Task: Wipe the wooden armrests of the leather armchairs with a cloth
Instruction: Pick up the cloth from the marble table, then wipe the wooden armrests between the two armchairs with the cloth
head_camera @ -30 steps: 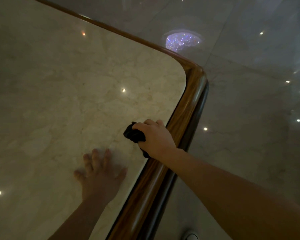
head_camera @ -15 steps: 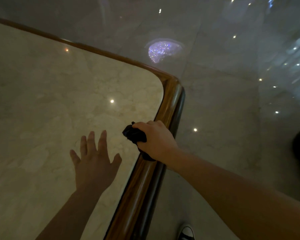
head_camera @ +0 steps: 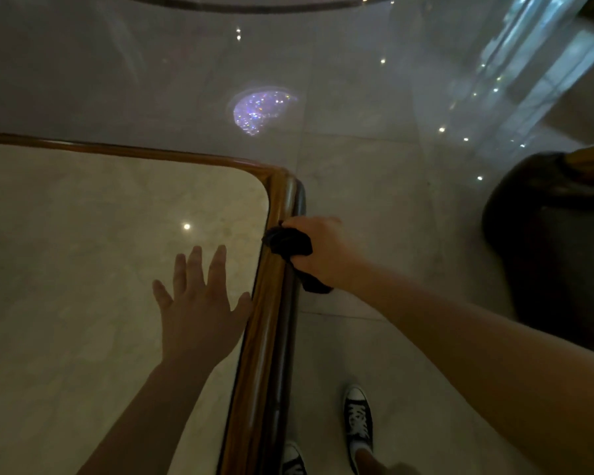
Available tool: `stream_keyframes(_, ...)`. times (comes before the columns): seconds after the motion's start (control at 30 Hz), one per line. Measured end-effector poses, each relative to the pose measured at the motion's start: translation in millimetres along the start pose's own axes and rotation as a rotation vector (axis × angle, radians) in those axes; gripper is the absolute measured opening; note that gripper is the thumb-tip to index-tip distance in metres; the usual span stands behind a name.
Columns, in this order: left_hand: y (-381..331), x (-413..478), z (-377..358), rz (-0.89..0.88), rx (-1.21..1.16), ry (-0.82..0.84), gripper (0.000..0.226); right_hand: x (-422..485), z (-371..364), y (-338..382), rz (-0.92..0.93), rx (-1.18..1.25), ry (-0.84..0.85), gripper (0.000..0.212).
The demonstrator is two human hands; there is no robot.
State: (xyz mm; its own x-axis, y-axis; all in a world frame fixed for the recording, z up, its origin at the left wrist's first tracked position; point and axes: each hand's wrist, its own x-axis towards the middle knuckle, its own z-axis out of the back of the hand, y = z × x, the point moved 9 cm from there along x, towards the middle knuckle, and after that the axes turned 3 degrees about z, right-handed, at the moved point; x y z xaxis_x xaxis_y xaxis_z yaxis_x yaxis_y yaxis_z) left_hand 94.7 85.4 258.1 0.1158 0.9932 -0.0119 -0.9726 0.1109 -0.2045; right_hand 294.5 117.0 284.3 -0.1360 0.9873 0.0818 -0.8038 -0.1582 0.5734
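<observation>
Gripping a bunched black cloth, the right hand presses it against the table's wooden edge just short of the rounded corner. The left hand lies flat, fingers spread, on the marble top beside that edge. A dark leather armchair stands well apart.

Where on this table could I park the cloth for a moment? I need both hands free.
The marble top is bare from the far wooden rim down to the left hand, and left of that hand too. It is crowded only at the right rim, where the right hand presses the cloth.
</observation>
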Motion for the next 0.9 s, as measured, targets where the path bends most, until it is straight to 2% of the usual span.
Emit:
stream_keyframes(0.33, -87.3, -36.9, 54.8, -0.245, -0.019, 0.044, 0.080, -95.2, 114.5, 5.6, -0.228, 0.014, -0.126, 0.040)
stream_keyframes(0.47, -126.6, -46.3, 64.9, -0.322, -0.007, 0.056, 0.080, -128.9, 152.7, -0.3, -0.281, 0.005, -0.165, 0.044)
stream_keyframes(0.9, -296.1, -88.9, 67.7, -0.530, -0.024, 0.066, 0.083, -271.2, 267.0, -80.0, -0.531, 0.014, -0.303, 0.046)
